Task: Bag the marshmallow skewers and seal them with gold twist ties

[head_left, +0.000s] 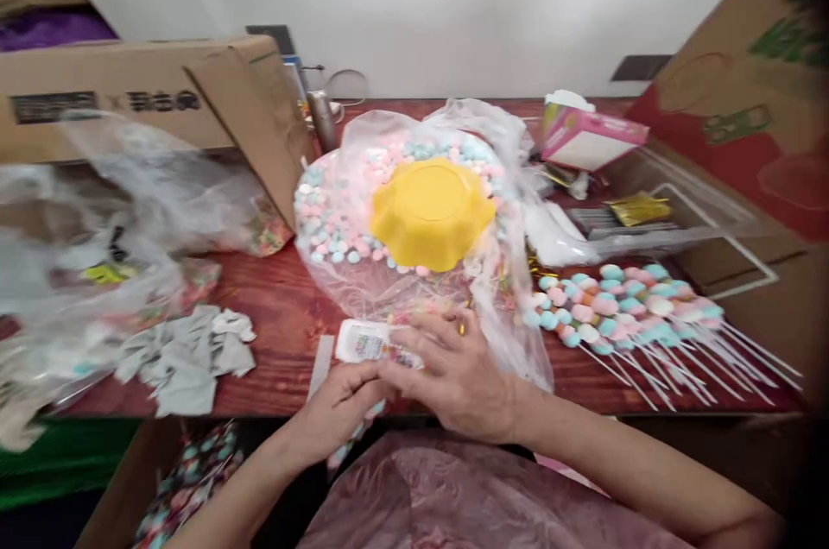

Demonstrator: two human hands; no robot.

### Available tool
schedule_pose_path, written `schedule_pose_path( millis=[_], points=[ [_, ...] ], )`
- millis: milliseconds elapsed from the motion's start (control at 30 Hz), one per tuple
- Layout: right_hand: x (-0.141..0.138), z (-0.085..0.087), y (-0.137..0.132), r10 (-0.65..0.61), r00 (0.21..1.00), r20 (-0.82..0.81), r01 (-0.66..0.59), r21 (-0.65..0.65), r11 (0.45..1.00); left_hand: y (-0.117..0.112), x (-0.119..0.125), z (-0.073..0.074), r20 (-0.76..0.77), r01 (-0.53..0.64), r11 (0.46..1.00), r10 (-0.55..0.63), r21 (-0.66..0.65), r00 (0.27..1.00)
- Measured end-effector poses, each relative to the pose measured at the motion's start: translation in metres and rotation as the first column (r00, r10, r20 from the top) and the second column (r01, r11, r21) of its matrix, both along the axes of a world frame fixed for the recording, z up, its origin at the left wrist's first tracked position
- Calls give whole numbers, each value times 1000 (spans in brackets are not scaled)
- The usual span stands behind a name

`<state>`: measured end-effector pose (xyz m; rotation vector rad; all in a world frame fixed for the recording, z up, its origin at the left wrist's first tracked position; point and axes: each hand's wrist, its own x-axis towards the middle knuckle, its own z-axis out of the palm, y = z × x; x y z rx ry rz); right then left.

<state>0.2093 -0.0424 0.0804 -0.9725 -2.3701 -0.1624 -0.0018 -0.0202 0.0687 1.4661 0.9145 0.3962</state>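
Lying under both hands [414, 381], touching them, is the small packet [363, 342].

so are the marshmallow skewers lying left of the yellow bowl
No, the marshmallow skewers lie to the right of the yellow bowl, with their sticks pointing away from it.

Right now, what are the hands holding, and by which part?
A small white printed packet, at the table edge. The right hand covers its right end, and the left hand pinches its lower edge with the fingertips.
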Motion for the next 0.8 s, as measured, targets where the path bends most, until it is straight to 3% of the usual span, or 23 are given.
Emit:
schedule_pose_path(
  millis=[67, 100, 167, 200, 267, 367, 433, 467, 533, 600, 633, 700, 800],
  points=[
    [5, 4, -6, 48, 996, 68, -57, 130, 990, 5, 1, -3, 96, 92, 944, -65, -316, 993],
    [8, 3, -10, 83, 993, 85, -95, 139, 986, 5, 2, -3, 118, 157, 901, -119, -403, 986],
    [12, -2, -18, 116, 989, 93, -121, 59, 991, 4, 5, -3, 79, 246, 883, -234, -400, 969],
    [14, -7, -23, 101, 991, 82, -101, -8, 995, 1, 7, -3, 22, 271, 913, -277, -305, 960],
    [13, -18, -32, 22, 999, 37, -15, -189, 982, -7, 12, -3, -135, 306, 952, -303, 7, 943],
    [12, -30, -40, -98, 993, -66, 52, -504, 862, -20, 18, -7, -312, 358, 850, -245, 386, 918],
    [18, -33, -37, -117, 983, -141, 1, -634, 773, -24, 19, -13, -328, 349, 806, -205, 477, 922],
    [24, -32, -33, -123, 976, -180, -24, -650, 760, -24, 18, -16, -298, 306, 818, -173, 487, 939],
    [43, -27, -19, -152, 964, -219, -2, -578, 816, -19, 16, -20, -183, 140, 907, -71, 396, 980],
    [64, -23, -2, -250, 960, -129, 183, -390, 902, -11, 15, -23, -94, -94, 988, 106, 126, 990],
    [73, -22, 7, -321, 947, -22, 303, -275, 913, -8, 16, -25, -74, -206, 978, 203, -37, 976],
    [86, -25, 22, -407, 893, 193, 427, -80, 901, -2, 21, -26, -38, -355, 888, 360, -293, 932],
    [93, -35, 35, -396, 850, 349, 417, 15, 909, -1, 33, -25, 96, -408, 803, 492, -435, 865]
  ],
)
